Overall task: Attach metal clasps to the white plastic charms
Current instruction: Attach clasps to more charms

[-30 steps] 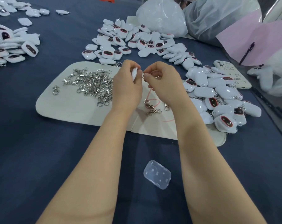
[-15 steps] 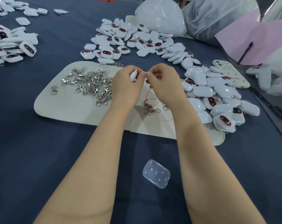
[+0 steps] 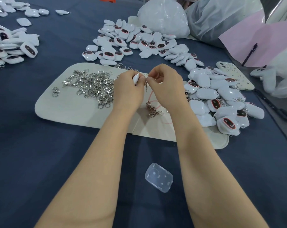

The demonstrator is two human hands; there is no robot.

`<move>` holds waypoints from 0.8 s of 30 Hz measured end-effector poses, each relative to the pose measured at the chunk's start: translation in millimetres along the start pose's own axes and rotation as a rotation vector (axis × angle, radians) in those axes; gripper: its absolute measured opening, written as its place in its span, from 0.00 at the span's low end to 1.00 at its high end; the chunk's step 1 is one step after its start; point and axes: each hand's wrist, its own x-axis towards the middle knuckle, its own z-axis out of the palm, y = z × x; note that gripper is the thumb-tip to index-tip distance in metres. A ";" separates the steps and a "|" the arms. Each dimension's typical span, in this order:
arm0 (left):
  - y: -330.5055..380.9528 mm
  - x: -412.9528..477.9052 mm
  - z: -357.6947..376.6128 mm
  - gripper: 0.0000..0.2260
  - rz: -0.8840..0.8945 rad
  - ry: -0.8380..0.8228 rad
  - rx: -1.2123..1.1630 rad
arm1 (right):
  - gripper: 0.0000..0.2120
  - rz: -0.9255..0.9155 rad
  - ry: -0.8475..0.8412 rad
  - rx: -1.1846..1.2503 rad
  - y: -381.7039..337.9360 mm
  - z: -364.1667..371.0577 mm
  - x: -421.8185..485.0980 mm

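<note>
Looked down on a counter [image 3: 40, 145] draped in dark blue cloth. Saw a bulging white plastic bag [image 3: 164, 15] at the far edge, a greyish bag [image 3: 221, 18] beside it, then a pink sheet [image 3: 254, 40] further right with a dark pen [image 3: 249, 54] lying on it. Found a cream mat [image 3: 65, 109] spread across the middle of the counter.

Noted three lots of white charms: a far pile [image 3: 139, 41] just beyond the mat, a right pile [image 3: 221, 102] spilling over the mat's right end, and a left pile [image 3: 11, 45] well apart at the counter's left edge. Made out dark oval faces with reddish rims on many of them.

Saw a heap of metal clasps [image 3: 93, 86] on the left half of the mat, a stray clasp [image 3: 55, 92] just left of it, and a few loose clasps [image 3: 153, 111] on the mat between the wrists. Spotted a pale phone case [image 3: 233, 74] at the far side of the right pile.

Followed two bare forearms in from the near edge to hands meeting above the mat's centre. Found the left hand [image 3: 128, 91] gripping a white charm [image 3: 136, 78], fingers [image 3: 125, 75] curled close round it, with only a narrow edge of the charm on show. Found the right hand [image 3: 167, 86] pinching a metal clasp [image 3: 146, 84] between thumb and forefinger, with the clasp hanging just beside the charm. Could not tell whether clasp and charm touched.

Noted a clear plastic case [image 3: 159, 177] lying alone on the cloth between the forearms.
</note>
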 end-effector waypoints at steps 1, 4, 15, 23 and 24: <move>-0.3 0.0 0.0 0.07 0.009 0.002 0.017 | 0.03 -0.006 0.001 -0.005 0.2 0.1 0.0; -0.9 -0.3 1.1 0.07 0.034 0.015 0.064 | 0.04 -0.021 0.004 -0.018 1.0 1.0 -0.6; -2.3 -1.5 1.8 0.07 0.080 0.044 0.117 | 0.03 -0.019 -0.030 0.058 5.3 3.5 1.2; -1.6 -1.4 -0.9 0.07 0.049 -0.015 0.079 | 0.05 -0.155 -0.035 0.042 11.1 4.0 -2.9; -1.3 -1.2 -1.4 0.07 0.041 -0.018 0.070 | 0.05 -0.170 -0.029 0.038 11.5 4.1 -3.1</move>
